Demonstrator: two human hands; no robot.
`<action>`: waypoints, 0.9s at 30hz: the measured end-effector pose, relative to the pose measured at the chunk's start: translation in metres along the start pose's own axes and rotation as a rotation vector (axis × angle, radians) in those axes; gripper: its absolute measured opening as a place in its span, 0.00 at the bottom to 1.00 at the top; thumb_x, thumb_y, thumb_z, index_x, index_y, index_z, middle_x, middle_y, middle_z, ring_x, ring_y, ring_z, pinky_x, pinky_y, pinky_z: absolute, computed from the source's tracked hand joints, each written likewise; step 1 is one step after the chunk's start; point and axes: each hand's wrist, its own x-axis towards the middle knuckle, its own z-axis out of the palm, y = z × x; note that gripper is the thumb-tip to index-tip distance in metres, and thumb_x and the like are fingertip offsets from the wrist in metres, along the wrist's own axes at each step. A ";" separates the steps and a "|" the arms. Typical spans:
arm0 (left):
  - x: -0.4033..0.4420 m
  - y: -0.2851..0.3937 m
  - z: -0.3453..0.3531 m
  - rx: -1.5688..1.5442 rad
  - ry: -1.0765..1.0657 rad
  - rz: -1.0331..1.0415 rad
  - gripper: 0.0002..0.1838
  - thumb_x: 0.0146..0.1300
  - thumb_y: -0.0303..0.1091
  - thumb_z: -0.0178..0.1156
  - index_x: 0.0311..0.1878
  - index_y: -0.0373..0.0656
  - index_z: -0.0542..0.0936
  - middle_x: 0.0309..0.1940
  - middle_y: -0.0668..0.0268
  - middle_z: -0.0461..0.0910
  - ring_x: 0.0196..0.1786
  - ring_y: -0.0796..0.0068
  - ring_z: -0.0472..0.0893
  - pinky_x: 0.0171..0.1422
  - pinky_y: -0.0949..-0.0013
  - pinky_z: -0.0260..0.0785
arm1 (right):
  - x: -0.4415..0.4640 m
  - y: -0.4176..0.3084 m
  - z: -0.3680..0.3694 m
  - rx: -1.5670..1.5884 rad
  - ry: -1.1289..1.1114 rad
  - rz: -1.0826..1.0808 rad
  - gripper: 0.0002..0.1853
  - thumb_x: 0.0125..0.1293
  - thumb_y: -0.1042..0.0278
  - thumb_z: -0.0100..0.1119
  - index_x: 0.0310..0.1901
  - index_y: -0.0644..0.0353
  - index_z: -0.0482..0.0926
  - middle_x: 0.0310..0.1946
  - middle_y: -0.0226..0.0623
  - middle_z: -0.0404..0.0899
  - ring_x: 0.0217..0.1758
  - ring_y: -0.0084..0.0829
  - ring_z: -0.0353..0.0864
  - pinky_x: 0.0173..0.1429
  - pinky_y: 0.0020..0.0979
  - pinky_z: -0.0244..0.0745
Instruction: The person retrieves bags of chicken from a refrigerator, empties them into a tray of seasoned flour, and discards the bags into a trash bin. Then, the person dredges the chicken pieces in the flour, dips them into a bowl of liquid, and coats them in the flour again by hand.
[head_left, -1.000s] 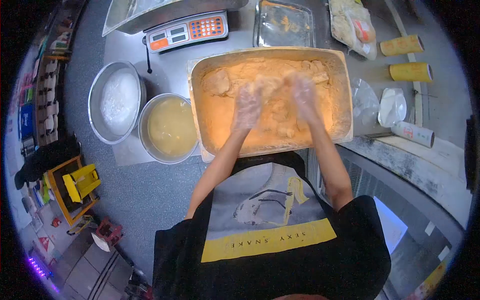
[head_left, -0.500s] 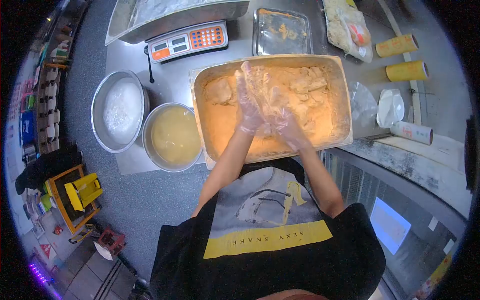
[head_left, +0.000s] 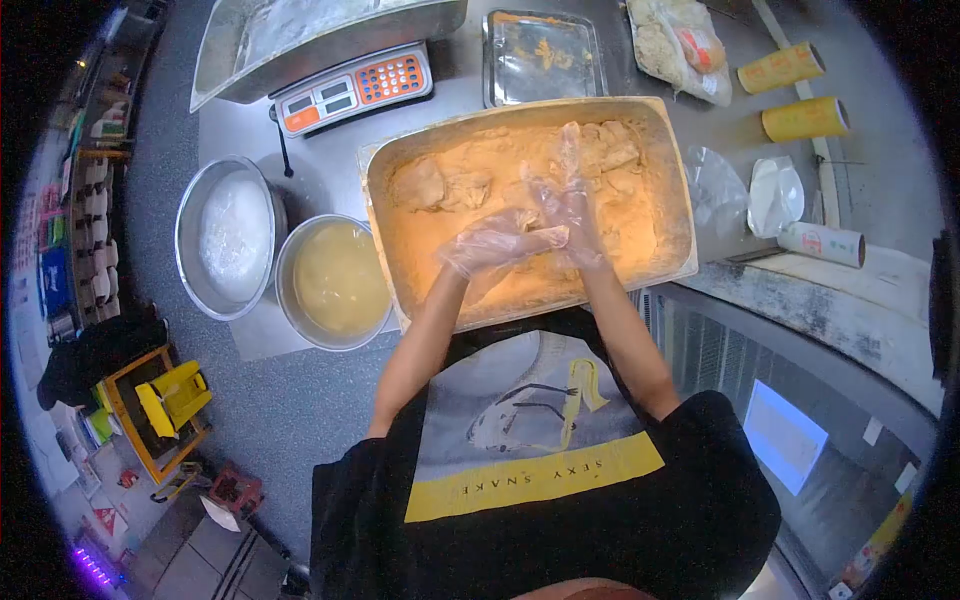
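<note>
Both hands wear clear plastic gloves over a deep metal pan (head_left: 680, 200) of orange breading powder (head_left: 420, 240). My left hand (head_left: 500, 240) reaches rightward, its fingers extended against my right palm. My right hand (head_left: 572, 215) points away from me with fingers spread and dusted with powder. Whether a scrap lies between the palms is hidden. Coated lumps, apparently meat pieces, sit beyond the hands: one group (head_left: 420, 185) at the pan's left, another (head_left: 610, 150) at its far right.
Left of the pan stand a bowl of pale yellow liquid (head_left: 340, 280) and a bowl with white contents (head_left: 235, 235). A digital scale (head_left: 355, 85), a tray with crumbs (head_left: 545, 60) and a bagged item (head_left: 680, 50) lie behind. Film rolls (head_left: 805, 120) are at right.
My hands have drawn nearer to me; the left has turned from pointing away to pointing right. The floured piece that showed between them is no longer visible there. The view has shifted slightly.
</note>
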 end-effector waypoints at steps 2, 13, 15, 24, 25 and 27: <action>0.004 -0.002 0.004 -0.066 -0.060 0.019 0.35 0.52 0.72 0.62 0.42 0.45 0.83 0.27 0.63 0.81 0.33 0.71 0.79 0.37 0.65 0.70 | 0.009 -0.004 0.004 -0.167 -0.020 -0.132 0.46 0.72 0.71 0.56 0.77 0.61 0.32 0.81 0.39 0.29 0.82 0.30 0.38 0.80 0.33 0.43; 0.015 -0.006 0.014 -0.192 0.163 0.322 0.20 0.63 0.50 0.63 0.45 0.41 0.84 0.38 0.60 0.84 0.44 0.66 0.82 0.49 0.64 0.72 | 0.049 0.023 -0.081 -0.581 -0.019 -0.289 0.25 0.65 0.62 0.62 0.60 0.63 0.68 0.60 0.53 0.70 0.66 0.44 0.69 0.64 0.35 0.66; 0.014 -0.018 -0.020 0.247 0.291 0.022 0.24 0.64 0.50 0.60 0.55 0.41 0.81 0.46 0.51 0.83 0.51 0.57 0.82 0.54 0.60 0.73 | 0.059 0.029 -0.099 -1.520 -0.146 -0.485 0.17 0.62 0.62 0.63 0.49 0.63 0.78 0.48 0.55 0.80 0.55 0.46 0.79 0.54 0.39 0.74; 0.048 -0.092 -0.061 0.539 0.706 -0.244 0.20 0.64 0.39 0.54 0.57 0.44 0.77 0.39 0.47 0.83 0.46 0.50 0.83 0.56 0.53 0.75 | 0.078 0.052 -0.108 -0.939 -0.373 0.314 0.07 0.62 0.74 0.61 0.28 0.60 0.73 0.23 0.28 0.69 0.26 0.25 0.67 0.32 0.31 0.69; 0.040 -0.090 -0.063 0.659 0.577 -0.185 0.17 0.64 0.39 0.55 0.53 0.44 0.79 0.38 0.47 0.83 0.46 0.49 0.83 0.55 0.53 0.75 | 0.072 0.033 -0.092 -1.063 -0.345 0.236 0.08 0.60 0.70 0.62 0.30 0.64 0.75 0.26 0.43 0.74 0.31 0.38 0.74 0.36 0.38 0.71; 0.032 -0.097 -0.051 0.777 0.434 -0.134 0.15 0.63 0.39 0.57 0.49 0.44 0.81 0.37 0.47 0.83 0.46 0.49 0.83 0.53 0.52 0.75 | 0.072 0.040 -0.099 -1.176 -0.319 0.164 0.11 0.58 0.66 0.62 0.32 0.68 0.77 0.30 0.57 0.78 0.36 0.50 0.81 0.41 0.46 0.74</action>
